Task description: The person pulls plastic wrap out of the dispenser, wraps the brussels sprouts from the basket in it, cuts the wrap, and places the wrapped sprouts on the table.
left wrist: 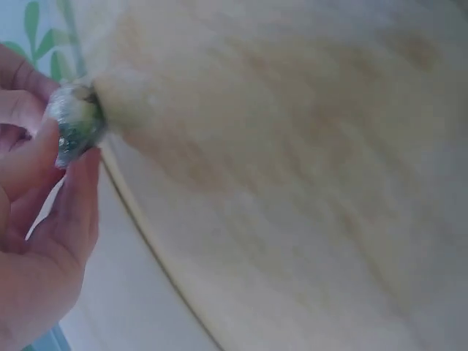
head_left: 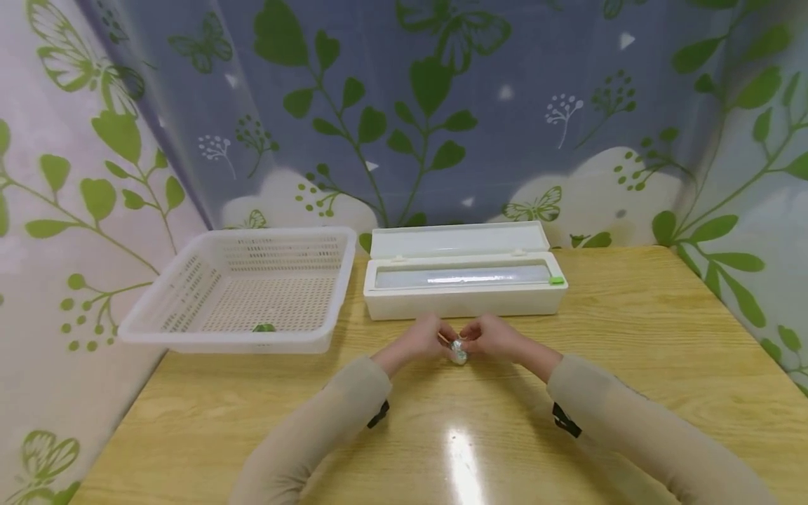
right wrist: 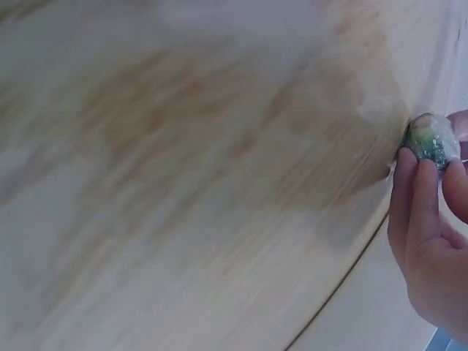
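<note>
Watching closely, we're seeing the left hand [head_left: 421, 338] and the right hand [head_left: 497, 339] pinching a small film-wrapped green item [head_left: 459, 355] in their fingers [right wrist: 424, 201], just in front of the white box [head_left: 467, 306]. Clear film [right wrist: 443, 136] is already covering it, so we're judging the wrapping nearly done, with tucking perhaps remaining. Behind, the box is standing open, its roll [head_left: 463, 278] showing. Over in the basket [head_left: 252, 338], we're spotting a green piece [head_left: 264, 327]; whether it's wrapped, we're not managing to tell.
</note>
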`<action>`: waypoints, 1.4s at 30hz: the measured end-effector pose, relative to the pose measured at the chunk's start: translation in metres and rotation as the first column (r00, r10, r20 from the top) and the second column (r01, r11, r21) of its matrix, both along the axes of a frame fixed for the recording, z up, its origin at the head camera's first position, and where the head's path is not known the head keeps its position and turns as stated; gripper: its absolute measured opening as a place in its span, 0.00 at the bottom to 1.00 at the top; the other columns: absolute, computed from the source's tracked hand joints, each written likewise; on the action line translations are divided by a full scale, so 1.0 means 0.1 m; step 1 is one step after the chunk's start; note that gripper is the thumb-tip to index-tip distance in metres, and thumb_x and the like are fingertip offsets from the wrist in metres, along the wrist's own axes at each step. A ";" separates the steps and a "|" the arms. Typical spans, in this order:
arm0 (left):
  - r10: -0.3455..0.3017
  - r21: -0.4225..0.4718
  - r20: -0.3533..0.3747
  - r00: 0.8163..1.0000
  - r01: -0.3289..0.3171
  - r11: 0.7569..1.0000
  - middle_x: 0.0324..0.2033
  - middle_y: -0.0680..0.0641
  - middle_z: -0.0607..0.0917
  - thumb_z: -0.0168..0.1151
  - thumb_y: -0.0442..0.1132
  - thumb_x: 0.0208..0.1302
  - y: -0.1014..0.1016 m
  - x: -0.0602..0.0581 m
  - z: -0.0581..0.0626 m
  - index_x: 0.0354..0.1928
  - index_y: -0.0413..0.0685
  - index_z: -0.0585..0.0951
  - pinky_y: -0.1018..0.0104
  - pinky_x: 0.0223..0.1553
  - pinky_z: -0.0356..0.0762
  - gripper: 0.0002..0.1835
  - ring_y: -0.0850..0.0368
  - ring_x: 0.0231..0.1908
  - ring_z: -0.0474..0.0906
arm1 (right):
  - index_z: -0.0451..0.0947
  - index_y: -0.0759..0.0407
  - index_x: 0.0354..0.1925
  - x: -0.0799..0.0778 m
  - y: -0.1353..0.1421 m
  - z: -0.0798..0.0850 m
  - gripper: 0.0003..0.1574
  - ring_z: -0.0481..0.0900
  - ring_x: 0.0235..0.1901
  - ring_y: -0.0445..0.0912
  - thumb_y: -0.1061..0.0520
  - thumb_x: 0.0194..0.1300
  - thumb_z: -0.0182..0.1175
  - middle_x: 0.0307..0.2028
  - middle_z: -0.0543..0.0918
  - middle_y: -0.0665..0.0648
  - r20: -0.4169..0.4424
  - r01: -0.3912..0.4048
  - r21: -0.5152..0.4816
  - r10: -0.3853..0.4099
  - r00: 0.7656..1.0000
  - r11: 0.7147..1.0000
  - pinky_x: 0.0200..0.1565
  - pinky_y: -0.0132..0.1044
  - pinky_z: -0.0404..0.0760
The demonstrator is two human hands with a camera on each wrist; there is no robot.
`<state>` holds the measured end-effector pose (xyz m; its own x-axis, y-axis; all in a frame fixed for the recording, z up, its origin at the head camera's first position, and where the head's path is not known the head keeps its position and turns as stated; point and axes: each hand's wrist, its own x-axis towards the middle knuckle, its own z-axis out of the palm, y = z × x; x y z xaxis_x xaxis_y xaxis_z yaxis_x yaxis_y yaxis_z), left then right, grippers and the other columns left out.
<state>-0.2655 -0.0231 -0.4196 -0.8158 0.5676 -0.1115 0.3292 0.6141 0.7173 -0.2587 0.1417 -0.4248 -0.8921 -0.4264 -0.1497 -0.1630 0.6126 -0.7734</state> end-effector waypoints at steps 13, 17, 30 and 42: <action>-0.086 -0.045 -0.141 0.986 0.080 0.996 0.27 0.46 0.83 0.67 0.27 0.44 0.03 -0.06 -0.02 0.29 0.35 0.82 0.75 0.30 0.73 0.07 0.59 0.29 0.76 | 0.79 0.74 0.29 -0.01 -0.02 0.00 0.08 0.71 0.21 0.39 0.66 0.53 0.60 0.24 0.80 0.57 0.038 0.093 -0.021 -0.092 0.995 0.995 0.25 0.31 0.74; -0.118 -0.053 -0.154 0.981 0.111 0.992 0.30 0.44 0.83 0.65 0.27 0.47 0.02 -0.06 -0.02 0.32 0.34 0.82 0.75 0.32 0.73 0.08 0.56 0.32 0.78 | 0.77 0.76 0.34 -0.01 0.03 0.01 0.11 0.74 0.25 0.41 0.66 0.52 0.61 0.27 0.81 0.60 0.039 0.035 -0.062 -0.033 0.999 0.997 0.28 0.32 0.75; -0.148 -0.084 -0.039 0.988 0.145 0.986 0.37 0.48 0.82 0.67 0.28 0.46 -0.01 -0.04 0.00 0.40 0.40 0.81 0.76 0.36 0.72 0.16 0.60 0.39 0.75 | 0.75 0.63 0.23 -0.02 0.10 -0.02 0.07 0.72 0.23 0.38 0.66 0.45 0.66 0.22 0.79 0.51 -0.329 -0.255 0.182 0.303 0.894 0.950 0.26 0.29 0.73; -0.075 -0.133 -0.113 0.991 0.060 0.989 0.28 0.49 0.82 0.67 0.26 0.43 0.08 -0.02 -0.01 0.35 0.38 0.82 0.76 0.32 0.71 0.12 0.63 0.29 0.74 | 0.77 0.61 0.18 0.00 0.05 -0.01 0.05 0.62 0.18 0.35 0.67 0.43 0.65 0.17 0.77 0.48 -0.436 -0.214 0.262 0.313 0.844 0.941 0.21 0.27 0.66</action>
<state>-0.2678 -0.0155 -0.4210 -0.7878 0.6089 -0.0930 0.4504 0.6724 0.5874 -0.2588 0.1464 -0.4262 -0.7350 -0.6616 0.1485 -0.6496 0.6242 -0.4340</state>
